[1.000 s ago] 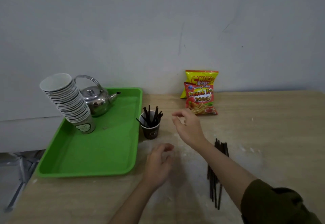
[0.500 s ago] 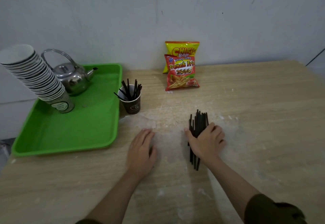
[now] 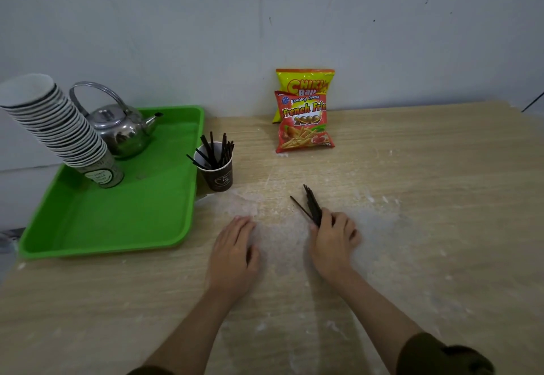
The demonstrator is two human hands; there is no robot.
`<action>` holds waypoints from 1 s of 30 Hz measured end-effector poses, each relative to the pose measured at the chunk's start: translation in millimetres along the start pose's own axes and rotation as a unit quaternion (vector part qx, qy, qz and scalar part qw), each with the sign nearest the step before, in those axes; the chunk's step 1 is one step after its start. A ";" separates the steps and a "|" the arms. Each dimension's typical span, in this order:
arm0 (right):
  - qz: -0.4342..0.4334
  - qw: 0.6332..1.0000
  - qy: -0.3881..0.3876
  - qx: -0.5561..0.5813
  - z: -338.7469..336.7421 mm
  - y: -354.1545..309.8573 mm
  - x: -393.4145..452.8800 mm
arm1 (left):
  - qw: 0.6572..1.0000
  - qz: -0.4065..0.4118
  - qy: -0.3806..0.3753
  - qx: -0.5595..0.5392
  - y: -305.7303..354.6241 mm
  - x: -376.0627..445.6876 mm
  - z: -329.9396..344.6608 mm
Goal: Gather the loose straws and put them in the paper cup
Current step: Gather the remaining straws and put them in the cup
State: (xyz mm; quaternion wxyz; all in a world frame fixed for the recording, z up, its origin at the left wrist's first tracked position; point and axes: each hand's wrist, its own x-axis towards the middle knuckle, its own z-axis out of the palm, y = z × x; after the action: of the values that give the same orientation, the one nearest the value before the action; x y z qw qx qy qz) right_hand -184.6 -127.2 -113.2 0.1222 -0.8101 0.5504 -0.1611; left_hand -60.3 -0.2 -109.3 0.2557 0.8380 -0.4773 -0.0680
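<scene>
A dark brown paper cup [image 3: 218, 173] stands on the wooden table just right of the green tray, with several black straws sticking out of it. My right hand [image 3: 332, 239] is closed around a bundle of black straws [image 3: 310, 204], whose free ends fan out up and to the left above my fingers. The lower ends of the bundle are hidden under the hand. My left hand [image 3: 234, 252] lies flat on the table, palm down, fingers together, holding nothing.
A green tray [image 3: 123, 227] at the left carries a leaning stack of paper cups [image 3: 59, 127] and a steel kettle [image 3: 120, 127]. Two snack bags [image 3: 303, 112] lean against the wall behind. The tabletop [image 3: 426, 198] is dusted with white powder.
My right hand came down from near the cup onto the loose straws, then closed on them and tilted the bundle leftward. The left hand went flat on the table.
</scene>
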 end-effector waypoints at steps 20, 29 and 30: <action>-0.041 0.992 0.064 -0.101 -5.9 -17.6 -8.6 | 1.000 -0.006 -0.008 0.002 2.0 -0.2 -1.1; -0.041 0.992 0.030 -0.115 -11.0 -15.2 -14.1 | 1.000 -0.006 -0.008 -0.003 3.5 -2.2 -2.1; -0.041 0.992 0.028 -0.113 -11.5 -14.8 -14.8 | 1.000 -0.005 -0.008 -0.004 3.5 -2.4 -2.5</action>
State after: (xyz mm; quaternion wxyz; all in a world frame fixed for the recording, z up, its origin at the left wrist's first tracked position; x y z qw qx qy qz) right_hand -181.6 -108.3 -98.9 0.0075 -0.8358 0.5344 -0.1258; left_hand -63.4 1.3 -105.8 0.2551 0.8385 -0.4751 -0.0779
